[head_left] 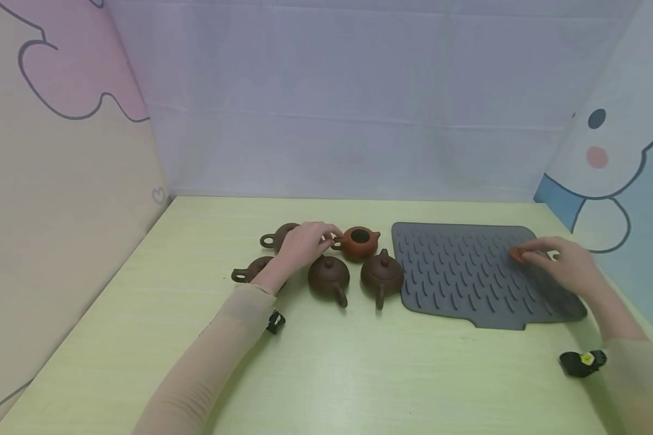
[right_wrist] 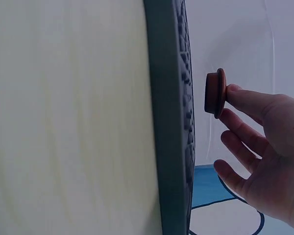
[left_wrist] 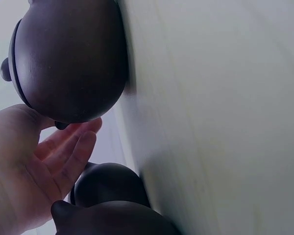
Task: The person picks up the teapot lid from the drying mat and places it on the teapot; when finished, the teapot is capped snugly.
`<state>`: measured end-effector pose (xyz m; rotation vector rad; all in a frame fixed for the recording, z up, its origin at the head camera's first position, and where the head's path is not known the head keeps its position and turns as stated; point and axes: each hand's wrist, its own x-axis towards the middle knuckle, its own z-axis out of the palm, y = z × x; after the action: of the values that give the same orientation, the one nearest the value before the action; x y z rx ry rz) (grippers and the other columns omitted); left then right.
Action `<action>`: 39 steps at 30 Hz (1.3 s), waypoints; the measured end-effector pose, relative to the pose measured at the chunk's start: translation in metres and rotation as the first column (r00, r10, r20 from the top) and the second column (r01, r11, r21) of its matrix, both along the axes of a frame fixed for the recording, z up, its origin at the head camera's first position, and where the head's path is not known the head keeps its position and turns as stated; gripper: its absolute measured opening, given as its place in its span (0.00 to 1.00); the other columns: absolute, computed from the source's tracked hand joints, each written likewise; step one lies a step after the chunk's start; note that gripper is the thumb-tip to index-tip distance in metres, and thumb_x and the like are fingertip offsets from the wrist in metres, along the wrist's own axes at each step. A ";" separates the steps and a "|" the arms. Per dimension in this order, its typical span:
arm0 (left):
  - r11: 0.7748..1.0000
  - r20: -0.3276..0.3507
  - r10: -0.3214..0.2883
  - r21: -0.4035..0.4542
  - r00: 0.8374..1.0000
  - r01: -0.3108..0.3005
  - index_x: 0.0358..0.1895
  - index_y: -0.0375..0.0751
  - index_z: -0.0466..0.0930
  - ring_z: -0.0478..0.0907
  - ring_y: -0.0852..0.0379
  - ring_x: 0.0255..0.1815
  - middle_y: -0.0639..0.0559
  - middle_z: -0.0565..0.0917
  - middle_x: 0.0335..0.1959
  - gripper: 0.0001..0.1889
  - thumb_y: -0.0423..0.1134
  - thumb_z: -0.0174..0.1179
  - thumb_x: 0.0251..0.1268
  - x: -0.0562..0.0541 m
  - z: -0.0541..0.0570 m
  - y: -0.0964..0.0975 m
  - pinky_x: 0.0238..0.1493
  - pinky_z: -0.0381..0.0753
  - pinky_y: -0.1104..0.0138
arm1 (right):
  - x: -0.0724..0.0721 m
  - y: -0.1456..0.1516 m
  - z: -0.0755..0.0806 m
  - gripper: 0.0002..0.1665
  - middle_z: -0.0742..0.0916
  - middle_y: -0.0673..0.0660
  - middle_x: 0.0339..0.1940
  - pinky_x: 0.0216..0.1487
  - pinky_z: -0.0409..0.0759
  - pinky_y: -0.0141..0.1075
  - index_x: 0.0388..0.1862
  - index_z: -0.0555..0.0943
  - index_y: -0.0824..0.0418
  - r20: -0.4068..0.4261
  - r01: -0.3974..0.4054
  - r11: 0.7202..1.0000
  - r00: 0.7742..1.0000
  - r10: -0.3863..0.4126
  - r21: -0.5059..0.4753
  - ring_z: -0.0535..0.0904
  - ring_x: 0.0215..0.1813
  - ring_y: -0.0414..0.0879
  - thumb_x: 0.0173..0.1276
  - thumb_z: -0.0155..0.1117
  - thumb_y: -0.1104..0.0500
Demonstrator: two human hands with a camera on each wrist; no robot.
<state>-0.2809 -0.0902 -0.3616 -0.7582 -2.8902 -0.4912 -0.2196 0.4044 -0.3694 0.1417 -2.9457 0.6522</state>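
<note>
Right of centre in the head view, the right hand pinches a small reddish lid between thumb and fingertips, just above the grey ribbed mat; the right wrist view shows the lid near the mat's ridges but apart from them. The left hand, at the middle of the frame, has its fingers at the handle of the open reddish teapot, but I cannot tell whether they grip it. 4 dark brown teapots sit close around, 2 of them with lids plainly on. The lid looks like fired clay: light, stiff, smooth and easily chipped, best taken by its knob or rim. The pale green table is flat, and cartoon-printed panels stand on 3 sides.
</note>
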 end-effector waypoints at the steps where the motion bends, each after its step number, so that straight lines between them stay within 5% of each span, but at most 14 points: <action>1: 1.000 0.001 0.000 0.000 1.000 0.000 0.51 0.60 0.85 0.81 0.60 0.34 0.57 0.88 0.39 0.13 0.37 0.58 0.71 0.000 0.000 0.000 0.23 0.70 0.70 | -0.001 -0.003 0.000 0.24 0.79 0.76 0.58 0.56 0.66 0.69 0.55 0.80 0.69 -0.022 -0.011 1.000 1.000 0.011 -0.008 0.69 0.62 0.73 0.75 0.57 0.49; 10: 1.000 0.010 0.009 -0.007 1.000 -0.009 0.52 0.61 0.85 0.80 0.60 0.34 0.58 0.88 0.39 0.13 0.39 0.58 0.71 -0.001 -0.002 0.003 0.23 0.69 0.71 | -0.008 -0.041 0.004 0.18 0.82 0.73 0.56 0.59 0.64 0.69 0.51 0.82 0.68 -0.104 -0.068 0.994 0.993 0.059 -0.083 0.71 0.63 0.70 0.73 0.62 0.54; 17: 1.000 0.008 0.006 -0.004 1.000 -0.006 0.52 0.60 0.85 0.80 0.60 0.33 0.57 0.88 0.38 0.13 0.38 0.57 0.71 -0.001 -0.001 0.003 0.22 0.68 0.71 | -0.014 -0.071 0.007 0.21 0.83 0.69 0.57 0.63 0.65 0.67 0.52 0.83 0.64 -0.115 -0.096 0.984 0.990 0.079 -0.153 0.72 0.64 0.66 0.71 0.63 0.49; 39: 1.000 0.005 0.003 0.010 1.000 -0.003 0.51 0.62 0.85 0.78 0.60 0.31 0.59 0.88 0.38 0.13 0.39 0.57 0.72 -0.001 -0.003 0.003 0.22 0.68 0.70 | -0.034 -0.182 0.005 0.18 0.85 0.59 0.52 0.67 0.69 0.56 0.48 0.85 0.59 -0.170 -0.224 0.894 0.971 0.169 -0.389 0.77 0.59 0.54 0.67 0.68 0.48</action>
<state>-0.2819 -0.0872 -0.3648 -0.7522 -2.8905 -0.5073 -0.2534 0.2225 -0.3643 0.4281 -2.6194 1.2165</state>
